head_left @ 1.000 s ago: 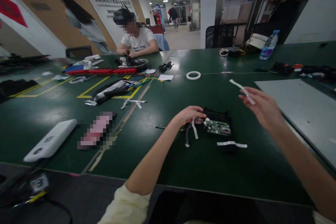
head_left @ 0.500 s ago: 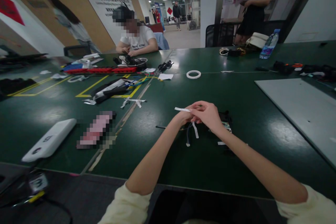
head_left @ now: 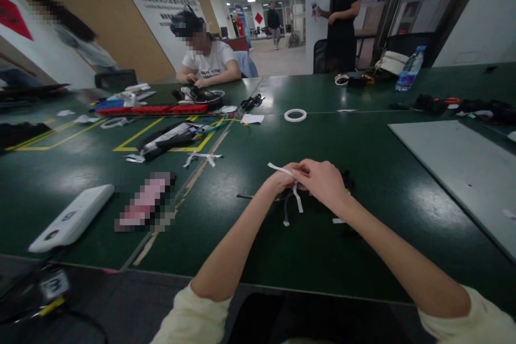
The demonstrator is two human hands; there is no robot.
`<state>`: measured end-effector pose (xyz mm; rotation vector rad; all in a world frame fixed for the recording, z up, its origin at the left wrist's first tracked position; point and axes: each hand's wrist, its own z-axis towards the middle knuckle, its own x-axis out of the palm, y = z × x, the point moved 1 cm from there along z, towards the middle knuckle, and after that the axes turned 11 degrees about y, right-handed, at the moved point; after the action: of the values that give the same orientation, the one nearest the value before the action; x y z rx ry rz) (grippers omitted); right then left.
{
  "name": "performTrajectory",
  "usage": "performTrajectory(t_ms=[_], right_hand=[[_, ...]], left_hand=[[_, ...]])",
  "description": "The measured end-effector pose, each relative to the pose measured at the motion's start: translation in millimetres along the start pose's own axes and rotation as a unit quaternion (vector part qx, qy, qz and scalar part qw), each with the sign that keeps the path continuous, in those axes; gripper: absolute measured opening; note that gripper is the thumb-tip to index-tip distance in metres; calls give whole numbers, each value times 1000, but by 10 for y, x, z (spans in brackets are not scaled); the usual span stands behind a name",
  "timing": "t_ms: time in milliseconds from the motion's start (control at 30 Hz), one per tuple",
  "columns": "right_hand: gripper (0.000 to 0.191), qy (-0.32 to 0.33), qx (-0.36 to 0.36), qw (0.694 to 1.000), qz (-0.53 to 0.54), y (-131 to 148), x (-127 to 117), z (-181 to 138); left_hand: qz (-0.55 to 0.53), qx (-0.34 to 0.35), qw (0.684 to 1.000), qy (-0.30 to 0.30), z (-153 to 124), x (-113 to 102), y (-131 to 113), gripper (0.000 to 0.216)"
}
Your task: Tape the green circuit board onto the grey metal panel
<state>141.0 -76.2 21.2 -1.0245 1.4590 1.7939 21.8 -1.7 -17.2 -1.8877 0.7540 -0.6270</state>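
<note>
Both hands meet above the green table. My right hand point(head_left: 322, 181) is closed in a pinch at the end of a white strip of tape point(head_left: 281, 169), which sticks out to the left over my left hand. My left hand point(head_left: 284, 176) is closed beneath, its fingertips mostly hidden by the right, so what it grips does not show. A second white strip point(head_left: 298, 200) hangs below the hands. Next to it a dark cable point(head_left: 286, 212) runs down to a pale end. Behind my right hand lies a dark device point(head_left: 348, 180), largely covered.
A white tape roll point(head_left: 295, 115) lies ahead. To the left are a white power bank point(head_left: 72, 217), a blurred-out pink phone-like object point(head_left: 145, 201) and a black-and-white bundle with wires point(head_left: 169, 138). A grey panel point(head_left: 455, 166) lies right. Across the table sits a person point(head_left: 209, 62).
My right hand has tilted and shifted slightly right, with its knuckles turned more over the left hand. The tape strip slants more steeply. In the background, the standing person in black has moved left.
</note>
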Motion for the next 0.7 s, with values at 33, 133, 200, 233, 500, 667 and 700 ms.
performTrajectory(t_ms=[33,133,200,233,500,667,700], right_hand=[[50,7,15,999,-33,-7,-59,-13],[52,-3,69,995,-78,-170,-315,-39],[52,-40,125,988,-85,-446,-529,-66],[51,-59,157,981,-95,-637,-634,-92],[66,-157,446,860,-192,-2695,-907,-814],[75,-85,552,823,-105,-3306,-761,-1098],[74,-77,555,822,-100,-3328,-745,-1093]], left_hand=[[-4,-4,1000,5,7,3,-8,9],[-8,-27,999,26,21,-4,-26,19],[-11,-38,999,38,18,-19,-36,26],[-13,-40,998,41,13,-27,-41,27],[-28,-30,997,70,-42,-63,-81,31],[-38,-18,997,71,-72,-62,-118,30],[-40,-16,996,75,-77,-64,-123,30]])
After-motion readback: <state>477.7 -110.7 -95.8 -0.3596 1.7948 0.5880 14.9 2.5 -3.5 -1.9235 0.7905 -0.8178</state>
